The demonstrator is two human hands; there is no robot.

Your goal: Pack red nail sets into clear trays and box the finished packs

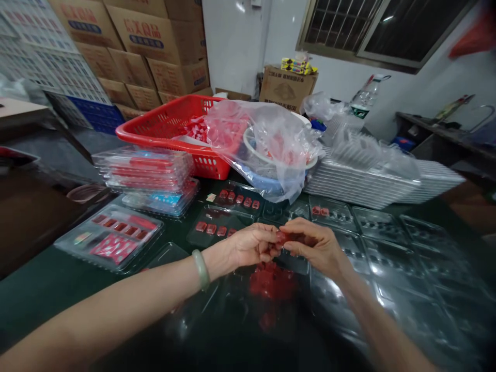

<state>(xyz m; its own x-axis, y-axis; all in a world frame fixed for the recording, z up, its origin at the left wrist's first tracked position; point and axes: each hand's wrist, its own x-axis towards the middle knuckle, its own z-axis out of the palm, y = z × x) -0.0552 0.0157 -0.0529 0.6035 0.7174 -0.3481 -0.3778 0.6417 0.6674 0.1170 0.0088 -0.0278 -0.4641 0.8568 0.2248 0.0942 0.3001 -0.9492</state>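
Note:
My left hand (253, 244), with a pale green bangle (200, 269) on its wrist, meets my right hand (315, 245) above the table. Between their fingertips is a small red translucent piece (280, 237), pinched from both sides; its exact kind is hard to make out. Just below lies a heap of similar red pieces (271, 281). Past my left hand, a clear plastic tray (197, 238) holds a row of red pieces, and another tray (232, 187) behind it holds more. A tray (341, 217) beyond my right hand has two red pieces in its slots.
Clear trays (391, 258) cover the right side of the table. Filled packs (143, 170) are stacked at left, near a single pack (112, 235). Behind stand a red basket (155, 126), a bag-covered tub (267, 183) and stacked trays (360, 181). Cartons (147, 36) rise beyond.

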